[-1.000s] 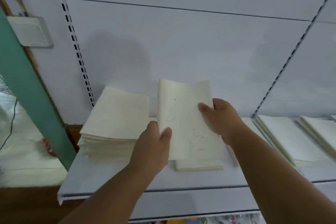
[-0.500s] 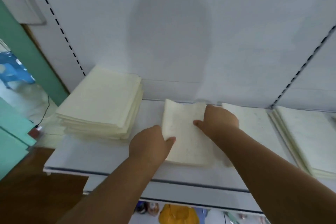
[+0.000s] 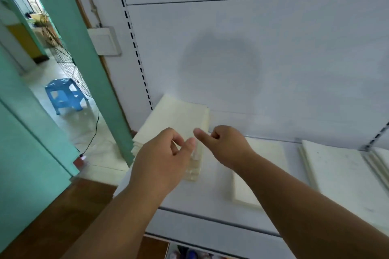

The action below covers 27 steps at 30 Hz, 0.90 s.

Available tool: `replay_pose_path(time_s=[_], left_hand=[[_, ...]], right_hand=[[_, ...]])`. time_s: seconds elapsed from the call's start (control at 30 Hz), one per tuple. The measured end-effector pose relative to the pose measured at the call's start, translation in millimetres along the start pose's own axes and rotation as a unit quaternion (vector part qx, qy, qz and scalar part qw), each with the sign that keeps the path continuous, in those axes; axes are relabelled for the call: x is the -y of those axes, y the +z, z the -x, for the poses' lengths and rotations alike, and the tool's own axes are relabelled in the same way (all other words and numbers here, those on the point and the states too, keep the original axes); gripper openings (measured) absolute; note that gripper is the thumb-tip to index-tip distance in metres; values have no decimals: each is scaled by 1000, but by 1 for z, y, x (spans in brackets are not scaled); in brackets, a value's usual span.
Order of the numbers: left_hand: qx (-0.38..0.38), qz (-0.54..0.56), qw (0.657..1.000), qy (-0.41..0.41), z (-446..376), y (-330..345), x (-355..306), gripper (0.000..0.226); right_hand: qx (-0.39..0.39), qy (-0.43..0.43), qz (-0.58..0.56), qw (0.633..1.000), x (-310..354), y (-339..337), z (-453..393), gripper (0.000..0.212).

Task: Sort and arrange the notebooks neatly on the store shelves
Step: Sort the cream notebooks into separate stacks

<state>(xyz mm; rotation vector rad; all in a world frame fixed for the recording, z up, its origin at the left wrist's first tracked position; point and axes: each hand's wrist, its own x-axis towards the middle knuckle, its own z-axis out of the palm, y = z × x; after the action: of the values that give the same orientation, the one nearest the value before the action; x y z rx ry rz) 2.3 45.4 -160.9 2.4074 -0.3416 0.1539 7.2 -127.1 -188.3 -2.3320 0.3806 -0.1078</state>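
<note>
Both our hands hover empty over the shelf [image 3: 210, 202]: left hand [image 3: 162, 162] and right hand [image 3: 227, 145] loosely curled, gripping nothing. Tall notebook stack [image 3: 174, 120] at left, low pile [image 3: 271, 153] beside it, more notebooks [image 3: 336, 166] right. Stacks look roughly squared; tidying seems partly done.

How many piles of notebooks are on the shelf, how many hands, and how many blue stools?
Notebook piles: 4, the tall left pile, the low middle pile, the right pile, the cut-off edge pile
Hands: 2, left hand, right hand
Blue stool: 1
Total: 7
</note>
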Motion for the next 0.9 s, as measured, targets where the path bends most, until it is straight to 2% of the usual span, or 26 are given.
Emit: replay_pose_path(time_s=[0.1,0.2,0.37,0.5,0.53,0.6,0.67,0.73,0.77,0.8,0.83,0.9], left_hand=[[-14,-1,999,42,-12,-25,20,27],[-27,8,998,56,-25,-42,43,25],[-16,-1,996,89,-46,-64,63,23],[-34,20,994,100,-56,-69,71,19],[-40,34,994,96,-58,-68,73,20],[-21,58,995,73,-62,-65,76,38],[32,153,988,16,-64,-64,76,49],[59,314,947,-46,-63,-69,72,32],[45,366,928,-56,-63,-72,72,22],[21,380,924,-49,-64,-76,74,14],[-5,361,932,-32,-64,-79,77,8],[-31,317,948,-12,-66,-83,84,5]], right_hand=[[3,63,117,991,34,20,-11,86],[6,91,176,980,42,41,-23,79],[15,124,79,989,39,36,-22,54],[-30,87,67,993,40,27,-7,42],[-61,65,52,995,44,24,-2,43],[-129,1,-44,991,58,13,11,43],[-138,-54,-164,975,81,5,25,39],[-82,-58,-297,950,104,3,35,40],[-67,-32,-337,939,111,4,36,51],[-76,8,-333,940,114,7,32,65],[-103,53,-270,956,112,12,24,74],[-131,131,-26,982,97,28,8,69]])
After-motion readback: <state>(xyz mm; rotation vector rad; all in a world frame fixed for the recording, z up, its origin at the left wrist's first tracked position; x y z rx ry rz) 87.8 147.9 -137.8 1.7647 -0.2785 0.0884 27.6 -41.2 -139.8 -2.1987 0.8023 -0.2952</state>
